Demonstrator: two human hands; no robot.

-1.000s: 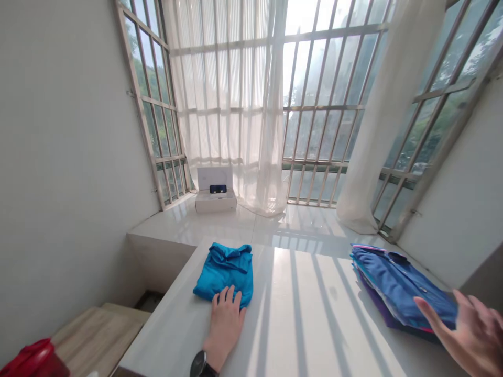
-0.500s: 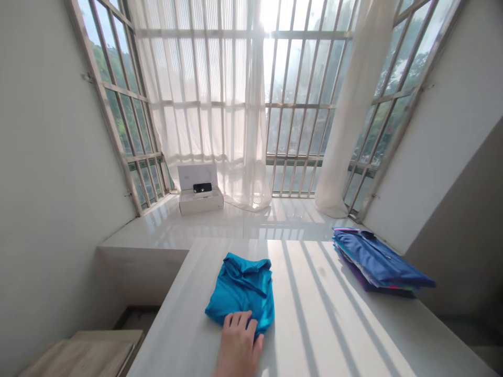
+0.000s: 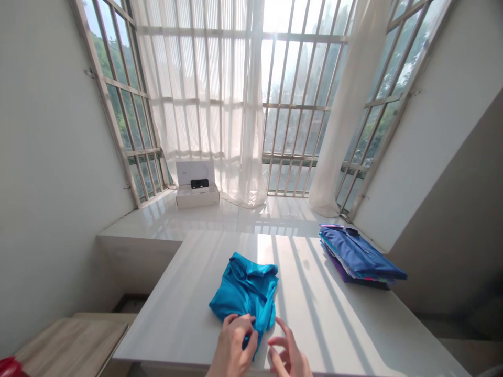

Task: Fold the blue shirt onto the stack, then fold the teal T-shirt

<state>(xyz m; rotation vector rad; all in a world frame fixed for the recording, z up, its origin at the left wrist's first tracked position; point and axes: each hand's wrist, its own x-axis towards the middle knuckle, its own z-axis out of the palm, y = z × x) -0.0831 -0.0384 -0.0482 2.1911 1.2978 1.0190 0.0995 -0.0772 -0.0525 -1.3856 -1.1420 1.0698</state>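
A folded teal-blue garment point(image 3: 247, 285) lies on the white table in front of me, with a rolled, collar-like fold at its far edge. My left hand point(image 3: 236, 340) is closed on its near edge, fingers curled in and the cloth bunched between fingers and thumb. Just right of that edge is my right hand point(image 3: 288, 351); its fingers are bent but apart, holding nothing. Whether its fingertips brush the cloth, I cannot tell.
A stack of folded clothes point(image 3: 359, 256), dark blue on top, sits at the table's right side. On the window ledge stands an open white box point(image 3: 197, 198) with a black device point(image 3: 199, 183). Wooden boards point(image 3: 70, 345) and a red object point(image 3: 11, 367) are low at left.
My right hand has come into view beside the garment. My left hand, flat on the cloth before, now grips it, and the near edge is bunched and pulled toward me.
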